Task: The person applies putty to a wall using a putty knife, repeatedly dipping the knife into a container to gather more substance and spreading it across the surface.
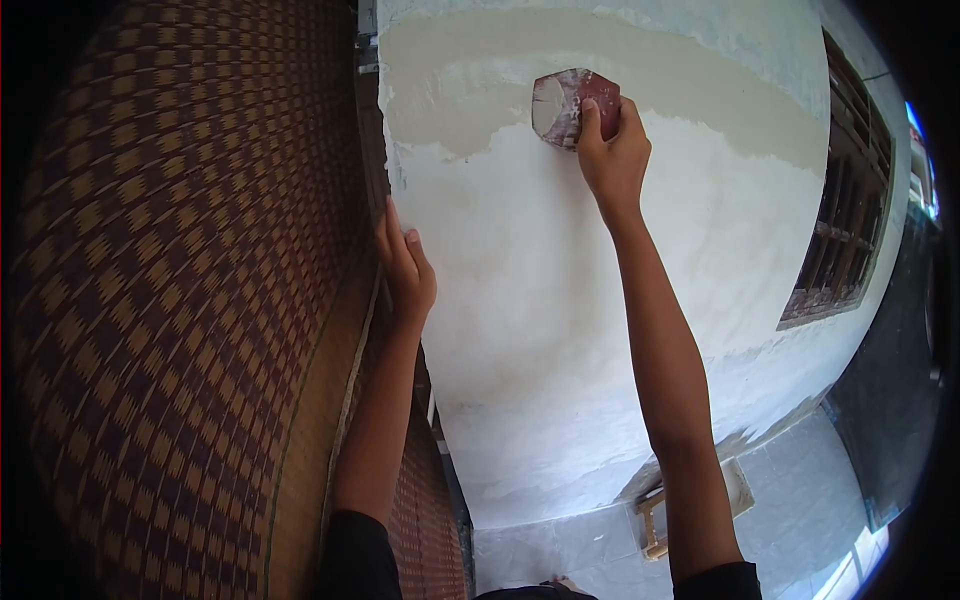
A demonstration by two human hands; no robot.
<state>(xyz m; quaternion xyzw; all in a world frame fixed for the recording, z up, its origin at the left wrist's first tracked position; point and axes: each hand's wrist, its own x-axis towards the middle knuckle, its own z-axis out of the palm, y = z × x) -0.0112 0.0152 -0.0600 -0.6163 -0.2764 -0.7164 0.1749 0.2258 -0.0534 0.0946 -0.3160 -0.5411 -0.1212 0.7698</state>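
My right hand [615, 160] grips a dark red putty spreader [572, 98], thumb on its near face. Pale putty coats the left part of the tool, which lies close against the white wall [530, 300]. Around and above it runs a band of damp, greyish putty [450, 80] with a ragged lower border. Farther left, my left hand [406, 265] rests at the wall's vertical edge, fingers stretched upward and holding nothing.
A woven brown-and-tan panel [190, 230] stands close along the left. On the right is a window with a wooden frame [845, 190]. Below, a wooden frame-like object [655, 525] sits on the grey tiled floor [790, 490], near a dark sheet [890, 370].
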